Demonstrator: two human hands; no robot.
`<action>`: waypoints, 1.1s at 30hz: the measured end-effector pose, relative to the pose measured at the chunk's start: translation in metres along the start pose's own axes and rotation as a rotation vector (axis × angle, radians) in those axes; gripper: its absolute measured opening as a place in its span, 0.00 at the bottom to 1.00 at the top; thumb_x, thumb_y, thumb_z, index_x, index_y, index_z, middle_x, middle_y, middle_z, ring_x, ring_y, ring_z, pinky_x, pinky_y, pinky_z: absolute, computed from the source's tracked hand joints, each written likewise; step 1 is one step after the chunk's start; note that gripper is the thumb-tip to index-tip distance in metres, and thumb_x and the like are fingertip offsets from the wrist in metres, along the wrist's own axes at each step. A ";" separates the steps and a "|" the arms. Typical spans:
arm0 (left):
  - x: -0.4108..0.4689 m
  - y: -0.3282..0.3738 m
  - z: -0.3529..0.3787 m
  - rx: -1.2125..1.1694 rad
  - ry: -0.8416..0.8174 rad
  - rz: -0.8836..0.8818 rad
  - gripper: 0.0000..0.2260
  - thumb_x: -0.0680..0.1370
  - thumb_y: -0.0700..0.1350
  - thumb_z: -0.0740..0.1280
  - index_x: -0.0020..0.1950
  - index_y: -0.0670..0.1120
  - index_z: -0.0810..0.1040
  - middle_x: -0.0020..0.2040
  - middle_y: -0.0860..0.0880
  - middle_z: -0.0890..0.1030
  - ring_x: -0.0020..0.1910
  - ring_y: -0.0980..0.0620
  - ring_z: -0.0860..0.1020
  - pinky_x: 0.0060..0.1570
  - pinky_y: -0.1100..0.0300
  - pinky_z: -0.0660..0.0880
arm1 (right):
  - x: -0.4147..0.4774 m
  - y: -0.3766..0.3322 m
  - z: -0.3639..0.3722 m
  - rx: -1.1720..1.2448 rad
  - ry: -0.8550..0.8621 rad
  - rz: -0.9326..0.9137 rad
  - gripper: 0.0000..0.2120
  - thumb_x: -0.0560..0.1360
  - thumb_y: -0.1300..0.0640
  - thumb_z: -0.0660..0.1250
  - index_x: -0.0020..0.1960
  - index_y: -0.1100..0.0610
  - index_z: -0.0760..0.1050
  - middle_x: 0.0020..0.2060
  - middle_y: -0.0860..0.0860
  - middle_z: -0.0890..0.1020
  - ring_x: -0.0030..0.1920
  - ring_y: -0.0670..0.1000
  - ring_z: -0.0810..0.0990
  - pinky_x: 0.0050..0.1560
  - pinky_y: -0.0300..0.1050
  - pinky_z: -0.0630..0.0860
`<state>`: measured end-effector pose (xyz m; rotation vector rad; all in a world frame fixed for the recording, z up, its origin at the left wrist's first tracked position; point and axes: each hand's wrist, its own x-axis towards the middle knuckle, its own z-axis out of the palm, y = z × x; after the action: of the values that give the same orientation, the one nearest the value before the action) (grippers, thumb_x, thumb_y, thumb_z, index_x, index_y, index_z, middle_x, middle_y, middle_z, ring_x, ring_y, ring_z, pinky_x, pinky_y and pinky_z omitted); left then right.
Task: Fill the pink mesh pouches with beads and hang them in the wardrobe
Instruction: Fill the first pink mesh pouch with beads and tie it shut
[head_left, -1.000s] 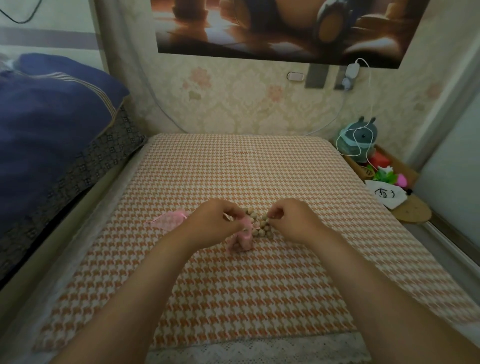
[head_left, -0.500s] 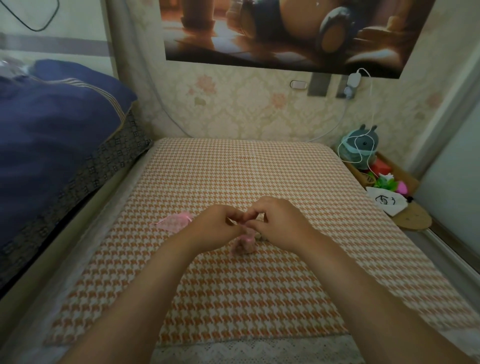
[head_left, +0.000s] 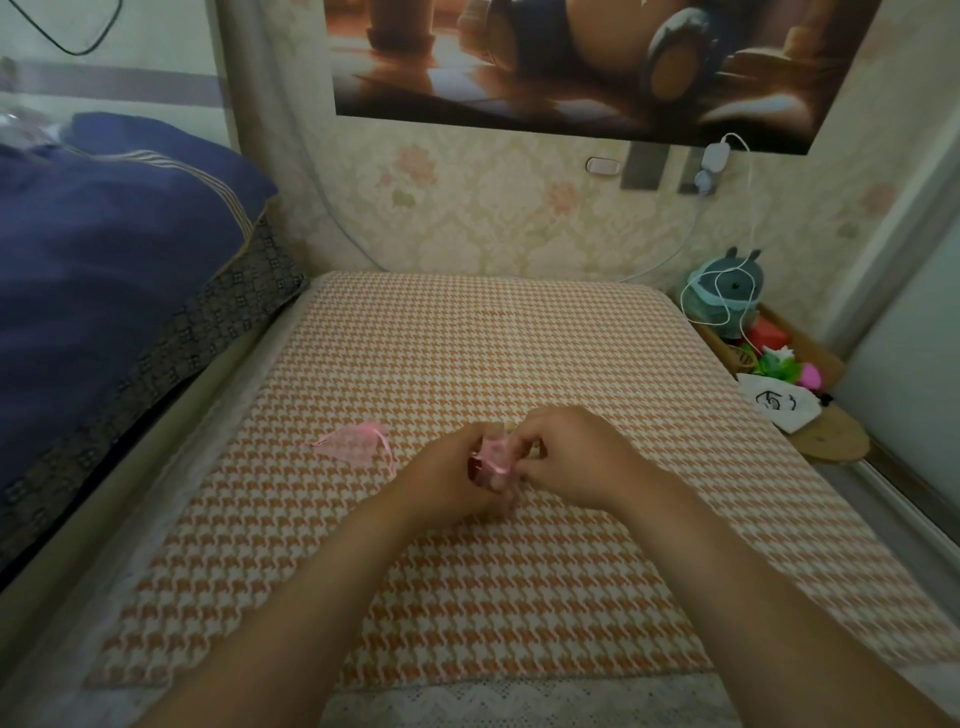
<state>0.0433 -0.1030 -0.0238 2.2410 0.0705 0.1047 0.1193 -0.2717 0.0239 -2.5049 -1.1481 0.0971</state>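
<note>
At the far left, blue bedding (head_left: 104, 249) is seen piled beside the counter (head_left: 493, 338), which is covered with an orange-and-white houndstooth cloth. On that cloth, left of the hands, a spare pouch (head_left: 353, 444) lies flat and limp, its ribbon trailing, and it is judged to be unfilled. Near the middle, the left hand (head_left: 447, 480) is curled round the body of a pink mesh pouch (head_left: 492, 460), which is held just above the cloth. The right hand (head_left: 569, 457) is closed in a pinch at the pouch's mouth, where a pink ribbon is seen. Whether beads are inside cannot be told, as the pouch is mostly covered by fingers and blurred. The step in hand is judged to be the closing of this pouch by its drawstring. The next move is likely to call for a steady pull on the ribbon while the body is kept gripped so that nothing spills, and then the spare pouch is to be taken up. No wardrobe can be identified with certainty. At the right, a plush toy (head_left: 727, 291) and a white bag (head_left: 776, 410) are seen; the bag bears a drawn face, and no legible writing or brand is found anywhere.
</note>
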 end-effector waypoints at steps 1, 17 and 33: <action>0.001 0.001 0.000 0.013 0.030 0.017 0.24 0.65 0.44 0.80 0.55 0.58 0.75 0.44 0.62 0.80 0.41 0.67 0.78 0.36 0.77 0.70 | 0.000 0.000 0.000 -0.003 0.008 -0.004 0.03 0.74 0.49 0.74 0.45 0.41 0.84 0.44 0.37 0.79 0.44 0.40 0.77 0.46 0.42 0.76; 0.001 0.003 -0.007 -0.050 -0.034 -0.015 0.37 0.61 0.46 0.83 0.68 0.54 0.73 0.53 0.57 0.82 0.45 0.61 0.81 0.43 0.69 0.77 | -0.002 -0.001 0.000 -0.005 -0.109 -0.012 0.08 0.79 0.44 0.68 0.54 0.41 0.84 0.52 0.39 0.76 0.52 0.45 0.78 0.52 0.46 0.77; 0.036 -0.026 -0.014 0.204 0.227 -0.024 0.15 0.77 0.36 0.65 0.58 0.51 0.82 0.59 0.51 0.80 0.53 0.50 0.79 0.54 0.60 0.74 | 0.002 0.006 -0.002 -0.073 -0.036 -0.015 0.07 0.78 0.49 0.69 0.53 0.40 0.85 0.50 0.41 0.83 0.49 0.46 0.79 0.50 0.48 0.77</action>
<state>0.0772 -0.0730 -0.0337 2.4219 0.2405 0.3530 0.1258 -0.2743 0.0239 -2.5672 -1.2049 0.0985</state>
